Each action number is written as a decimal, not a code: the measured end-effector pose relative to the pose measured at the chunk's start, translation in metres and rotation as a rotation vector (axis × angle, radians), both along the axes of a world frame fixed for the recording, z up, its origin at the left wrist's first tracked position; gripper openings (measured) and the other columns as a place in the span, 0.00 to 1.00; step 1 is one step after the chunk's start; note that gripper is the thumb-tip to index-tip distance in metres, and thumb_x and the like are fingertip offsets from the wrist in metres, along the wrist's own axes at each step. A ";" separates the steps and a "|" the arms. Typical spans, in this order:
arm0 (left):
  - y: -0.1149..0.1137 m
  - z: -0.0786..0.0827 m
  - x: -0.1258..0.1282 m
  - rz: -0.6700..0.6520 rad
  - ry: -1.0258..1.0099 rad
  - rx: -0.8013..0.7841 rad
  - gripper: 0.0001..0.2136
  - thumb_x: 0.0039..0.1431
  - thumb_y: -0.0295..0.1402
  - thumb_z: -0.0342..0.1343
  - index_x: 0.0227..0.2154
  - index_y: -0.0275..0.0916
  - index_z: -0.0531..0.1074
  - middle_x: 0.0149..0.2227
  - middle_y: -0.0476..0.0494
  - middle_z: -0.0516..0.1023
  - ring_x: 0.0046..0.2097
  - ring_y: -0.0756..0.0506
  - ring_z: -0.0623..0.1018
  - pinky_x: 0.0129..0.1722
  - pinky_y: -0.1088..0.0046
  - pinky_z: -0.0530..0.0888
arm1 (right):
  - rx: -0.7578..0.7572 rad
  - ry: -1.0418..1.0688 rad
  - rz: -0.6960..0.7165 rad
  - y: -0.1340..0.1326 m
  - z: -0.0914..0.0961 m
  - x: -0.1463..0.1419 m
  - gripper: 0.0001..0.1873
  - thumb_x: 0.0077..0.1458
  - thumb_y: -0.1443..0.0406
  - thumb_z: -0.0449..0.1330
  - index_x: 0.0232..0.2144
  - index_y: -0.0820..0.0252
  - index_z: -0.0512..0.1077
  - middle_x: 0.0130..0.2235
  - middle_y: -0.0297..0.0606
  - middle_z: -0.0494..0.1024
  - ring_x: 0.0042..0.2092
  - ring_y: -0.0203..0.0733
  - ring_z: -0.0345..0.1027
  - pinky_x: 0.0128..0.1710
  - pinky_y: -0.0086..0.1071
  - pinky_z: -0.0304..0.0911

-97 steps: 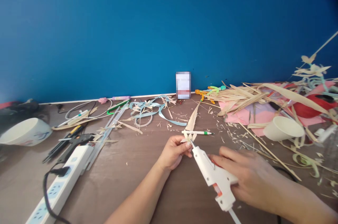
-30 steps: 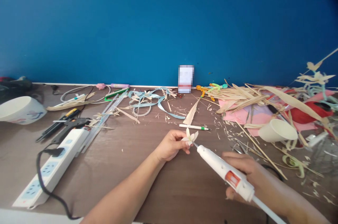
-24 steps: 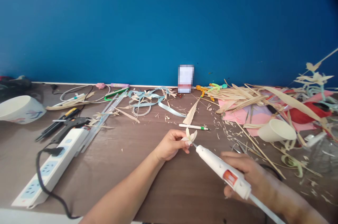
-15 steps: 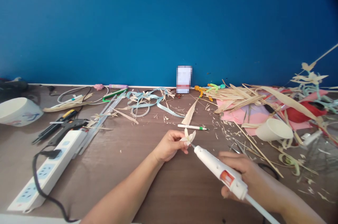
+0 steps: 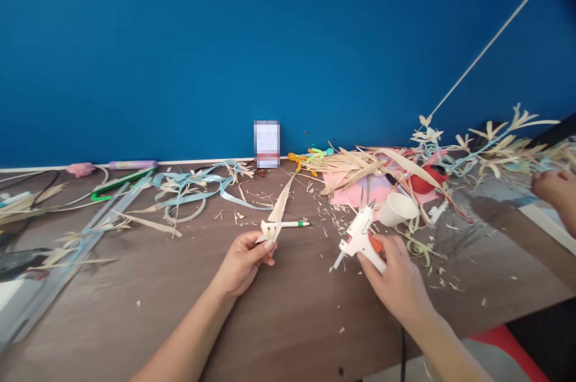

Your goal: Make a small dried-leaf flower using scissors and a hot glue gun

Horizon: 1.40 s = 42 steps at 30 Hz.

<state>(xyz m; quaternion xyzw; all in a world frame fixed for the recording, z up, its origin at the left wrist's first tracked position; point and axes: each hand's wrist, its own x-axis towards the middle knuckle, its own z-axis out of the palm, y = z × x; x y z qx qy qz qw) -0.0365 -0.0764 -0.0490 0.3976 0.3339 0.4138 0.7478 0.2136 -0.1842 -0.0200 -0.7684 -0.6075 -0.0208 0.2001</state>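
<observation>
My left hand (image 5: 242, 261) is closed in a pinch on a small pale straw flower (image 5: 265, 231), held just above the brown table (image 5: 180, 304). My right hand (image 5: 396, 277) grips a white glue gun (image 5: 359, 237) by its handle; the nozzle points down and left at the tabletop, apart from the flower. A white pen with a green tip (image 5: 290, 224) lies just beyond the flower, across a long dried leaf (image 5: 281, 205).
A white paper cup (image 5: 396, 209) lies on its side beside the glue gun. Dried leaf strips and pink paper (image 5: 360, 187) pile up at the back right, with straw flower stems (image 5: 495, 142). Blue ribbon strips (image 5: 198, 184) lie at the left. Another person's hand (image 5: 553, 190) shows at the right edge.
My right hand pulled the glue gun away from the flower and turned it nozzle-down to the right. The view swung to the right; the power strip and bowl left the picture.
</observation>
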 end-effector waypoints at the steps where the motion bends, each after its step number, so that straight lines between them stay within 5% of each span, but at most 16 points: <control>1: 0.000 0.000 0.000 -0.002 -0.005 -0.002 0.09 0.39 0.33 0.63 0.19 0.32 0.72 0.20 0.50 0.69 0.22 0.55 0.66 0.20 0.80 0.68 | 0.005 -0.017 -0.055 0.002 -0.005 0.006 0.15 0.52 0.58 0.51 0.40 0.60 0.59 0.39 0.43 0.64 0.34 0.45 0.67 0.30 0.37 0.63; 9: -0.001 0.001 0.000 0.004 -0.010 -0.022 0.09 0.39 0.33 0.64 0.19 0.33 0.72 0.20 0.50 0.70 0.21 0.55 0.67 0.20 0.80 0.68 | 0.035 -0.022 -0.264 0.015 -0.021 0.030 0.18 0.52 0.56 0.50 0.40 0.62 0.60 0.38 0.44 0.64 0.35 0.48 0.65 0.31 0.39 0.62; 19: -0.002 -0.001 0.001 0.008 -0.015 -0.020 0.09 0.40 0.33 0.63 0.19 0.32 0.71 0.20 0.50 0.69 0.21 0.55 0.67 0.20 0.81 0.69 | 0.170 0.020 -0.283 0.017 -0.045 0.040 0.21 0.46 0.56 0.53 0.40 0.65 0.62 0.38 0.48 0.68 0.38 0.52 0.63 0.36 0.42 0.61; 23: -0.002 -0.002 0.004 0.040 -0.034 -0.044 0.09 0.38 0.33 0.64 0.19 0.32 0.71 0.19 0.50 0.69 0.21 0.55 0.67 0.19 0.81 0.69 | 0.192 0.018 -0.278 0.010 -0.030 0.039 0.30 0.43 0.50 0.54 0.41 0.69 0.65 0.32 0.49 0.68 0.34 0.54 0.64 0.33 0.46 0.62; 26: -0.001 -0.005 0.004 0.045 -0.046 -0.048 0.09 0.38 0.33 0.64 0.19 0.32 0.72 0.19 0.49 0.70 0.21 0.55 0.68 0.19 0.81 0.70 | 0.407 -0.036 -0.278 0.000 0.001 0.016 0.32 0.44 0.49 0.53 0.44 0.69 0.65 0.34 0.52 0.69 0.44 0.60 0.60 0.42 0.49 0.58; 28: -0.001 -0.006 0.004 0.039 -0.051 -0.045 0.09 0.38 0.33 0.64 0.19 0.31 0.72 0.20 0.48 0.71 0.21 0.55 0.68 0.19 0.81 0.70 | 0.463 0.093 -0.272 -0.002 0.020 -0.010 0.24 0.49 0.54 0.53 0.46 0.61 0.65 0.36 0.48 0.70 0.42 0.52 0.64 0.42 0.44 0.59; 30: -0.001 -0.006 0.004 0.036 -0.056 -0.037 0.09 0.37 0.32 0.64 0.19 0.31 0.72 0.20 0.48 0.71 0.22 0.55 0.69 0.19 0.81 0.70 | 0.369 0.336 -0.033 0.003 0.028 -0.042 0.13 0.51 0.58 0.52 0.39 0.54 0.68 0.33 0.40 0.73 0.34 0.44 0.68 0.34 0.36 0.64; 32: -0.001 -0.005 0.003 0.039 -0.057 -0.029 0.09 0.37 0.32 0.64 0.19 0.31 0.72 0.20 0.48 0.71 0.22 0.55 0.69 0.19 0.81 0.70 | 0.255 0.521 0.240 0.018 0.025 -0.072 0.08 0.52 0.61 0.52 0.33 0.54 0.70 0.33 0.37 0.74 0.35 0.42 0.68 0.34 0.33 0.64; 34: -0.002 -0.005 0.003 0.056 -0.056 -0.020 0.09 0.38 0.32 0.64 0.19 0.31 0.72 0.19 0.49 0.71 0.21 0.55 0.69 0.20 0.81 0.70 | 0.201 0.634 0.343 0.036 0.014 -0.095 0.08 0.53 0.64 0.51 0.34 0.56 0.70 0.34 0.37 0.74 0.36 0.40 0.68 0.36 0.32 0.63; 42: 0.000 -0.006 0.005 0.151 -0.064 -0.004 0.09 0.36 0.32 0.65 0.20 0.32 0.74 0.19 0.49 0.71 0.21 0.55 0.69 0.20 0.80 0.70 | 0.176 0.777 0.333 0.068 -0.007 -0.123 0.05 0.51 0.67 0.53 0.28 0.58 0.69 0.28 0.35 0.74 0.30 0.39 0.66 0.33 0.31 0.63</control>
